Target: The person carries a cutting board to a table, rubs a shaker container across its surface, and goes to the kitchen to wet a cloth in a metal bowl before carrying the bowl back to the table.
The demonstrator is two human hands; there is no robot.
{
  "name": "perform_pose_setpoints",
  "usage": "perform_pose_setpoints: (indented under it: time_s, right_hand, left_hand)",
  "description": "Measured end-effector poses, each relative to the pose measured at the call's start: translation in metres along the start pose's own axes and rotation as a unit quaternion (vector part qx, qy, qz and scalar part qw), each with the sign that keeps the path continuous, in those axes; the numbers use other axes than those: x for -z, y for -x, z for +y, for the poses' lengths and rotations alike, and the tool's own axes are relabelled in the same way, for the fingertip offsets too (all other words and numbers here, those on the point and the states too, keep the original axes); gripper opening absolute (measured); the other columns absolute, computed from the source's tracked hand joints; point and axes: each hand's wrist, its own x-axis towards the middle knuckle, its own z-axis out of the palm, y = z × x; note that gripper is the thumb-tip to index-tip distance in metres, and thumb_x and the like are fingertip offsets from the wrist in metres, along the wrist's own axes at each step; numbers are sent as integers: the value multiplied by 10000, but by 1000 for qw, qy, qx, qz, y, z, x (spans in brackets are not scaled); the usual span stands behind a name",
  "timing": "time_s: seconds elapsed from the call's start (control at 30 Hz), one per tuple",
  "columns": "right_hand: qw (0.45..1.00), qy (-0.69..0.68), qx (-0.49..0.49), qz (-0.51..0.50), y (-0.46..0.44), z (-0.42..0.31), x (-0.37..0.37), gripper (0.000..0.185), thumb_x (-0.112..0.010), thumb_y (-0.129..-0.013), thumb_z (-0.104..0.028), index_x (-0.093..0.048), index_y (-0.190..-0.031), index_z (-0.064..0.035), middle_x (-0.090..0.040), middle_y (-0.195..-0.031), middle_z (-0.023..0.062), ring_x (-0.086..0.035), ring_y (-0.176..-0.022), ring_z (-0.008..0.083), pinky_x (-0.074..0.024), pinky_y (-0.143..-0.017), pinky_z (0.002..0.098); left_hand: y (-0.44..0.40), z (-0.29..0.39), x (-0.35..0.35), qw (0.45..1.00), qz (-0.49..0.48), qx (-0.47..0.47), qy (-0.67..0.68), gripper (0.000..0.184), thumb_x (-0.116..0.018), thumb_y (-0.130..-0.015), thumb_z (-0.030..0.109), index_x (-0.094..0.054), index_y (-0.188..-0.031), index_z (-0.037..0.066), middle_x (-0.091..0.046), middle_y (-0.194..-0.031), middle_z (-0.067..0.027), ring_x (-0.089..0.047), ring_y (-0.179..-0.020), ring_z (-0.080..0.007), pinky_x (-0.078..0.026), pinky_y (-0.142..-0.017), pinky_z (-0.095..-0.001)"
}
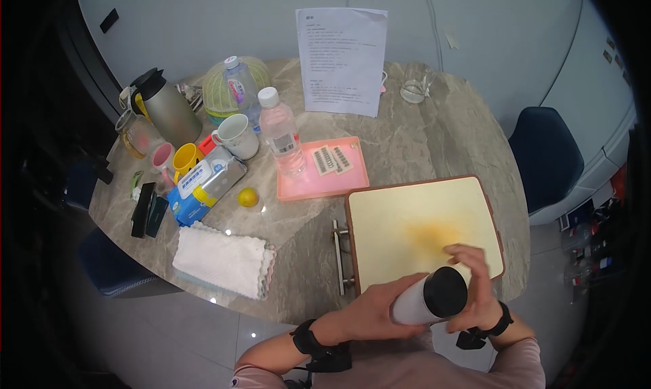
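Observation:
A white cylindrical bottle with a black lid point(445, 292) is gripped in my left hand point(369, 312), tilted with the lid toward my right. Beside the lid is my right hand point(479, 291), its fingers bent and apart, holding nothing that I can see. Whether its fingertips touch the lid I cannot tell. Under both hands lies a cream board point(386, 216) with a brown rim and a metal handle on its left side. A yellow-orange smear point(428, 237) marks the board's middle.
Left of the board lie folded white cloths point(220, 260), a yellow-green fruit point(248, 197) and a wipes pack point(207, 186). A pink tray point(319, 186) holds a clear bottle point(281, 135) and two cards. Mugs and a steel jug point(169, 111) stand behind; a printed sheet point(342, 64) stands upright.

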Motion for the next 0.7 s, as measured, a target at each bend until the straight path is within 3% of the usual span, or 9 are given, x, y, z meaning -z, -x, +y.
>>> perform_pose_setpoints:
  time_s: [0.03, 0.13, 0.17, 0.27, 0.3, 0.4, 0.43, 0.57, 0.7]
  right_hand:
    - [997, 30, 41, 52, -3, -5, 3, 748, -909, -600, -380, -602, -1183, -26, -594, -1210, 174, -586, -1105, 369, -498, -866, 434]
    - [970, 94, 155, -160, -20, -14, 26, 596, -822, -674, -455, -674, -1097, -63, -588, -1238, 185, -547, -1147, 438, -489, -880, 473]
    - [971, 58, 158, -167, -17, -12, 23, 508, -756, -732, -496, -715, -1036, -91, -574, -1278, 173, -541, -1158, 444, -493, -890, 485]
    - [956, 19, 230, -180, -8, -11, 20, 528, -725, -772, -575, -685, -1092, -157, -530, -1342, 118, -474, -1235, 465, -419, -952, 539]
    - [958, 0, 242, -156, -6, -14, 19, 352, -744, -794, -436, -717, -1025, -171, -595, -1272, 89, -544, -1175, 418, -456, -944, 508]
    - [955, -51, 221, -191, -8, -18, 16, 192, -731, -790, -284, -735, -943, -167, -666, -1135, 82, -617, -1071, 341, -500, -932, 470]
    - [969, -63, 169, -167, -7, -22, 14, 118, -679, -783, -176, -732, -877, -129, -694, -1020, 84, -645, -964, 276, -522, -930, 462]
    - [978, -112, 127, -117, -1, -10, 4, 169, -617, -825, -145, -725, -921, -58, -674, -1039, 123, -652, -920, 303, -551, -867, 453]
    - [986, -110, 88, -85, 3, -9, -2, 171, -569, -844, -130, -701, -870, -24, -672, -997, 140, -650, -870, 303, -548, -855, 441]
  left_hand:
    - [-1, 6, 2, 998, -43, 31, 44, 828, -826, -734, 250, -412, -1413, 19, -641, -1157, -170, -658, -997, -279, -517, -877, -361]
    - [-6, 6, -3, 982, -143, 51, 113, 804, -811, -729, 256, -427, -1392, 14, -656, -1104, -140, -659, -941, -232, -522, -824, -341]
    - [-8, 4, -5, 976, -171, 46, 125, 797, -805, -726, 258, -430, -1386, 12, -659, -1089, -131, -658, -925, -217, -523, -808, -335]
    - [-11, 12, -4, 951, -224, 103, 187, 668, -810, -718, 255, -524, -1280, 33, -641, -1119, -111, -625, -1001, -202, -491, -910, -343]
    - [-11, 14, -4, 952, -228, 97, 179, 669, -807, -721, 254, -519, -1283, 33, -641, -1120, -113, -626, -1002, -204, -492, -908, -344]
    - [-10, 19, -4, 957, -223, 94, 157, 675, -798, -732, 254, -500, -1297, 35, -645, -1117, -117, -634, -1003, -212, -496, -900, -345]
    - [-8, 18, -6, 960, -211, 102, 153, 681, -795, -737, 256, -489, -1304, 37, -647, -1112, -119, -638, -1000, -218, -499, -895, -344]
    - [-1, 7, -15, 971, -171, 108, 130, 707, -787, -756, 278, -448, -1333, 50, -657, -1095, -128, -652, -997, -242, -506, -880, -345]
    - [2, 3, -20, 983, -122, 83, 105, 674, -761, -761, 349, -467, -1238, -25, -672, -983, -219, -681, -867, -335, -530, -788, -379]
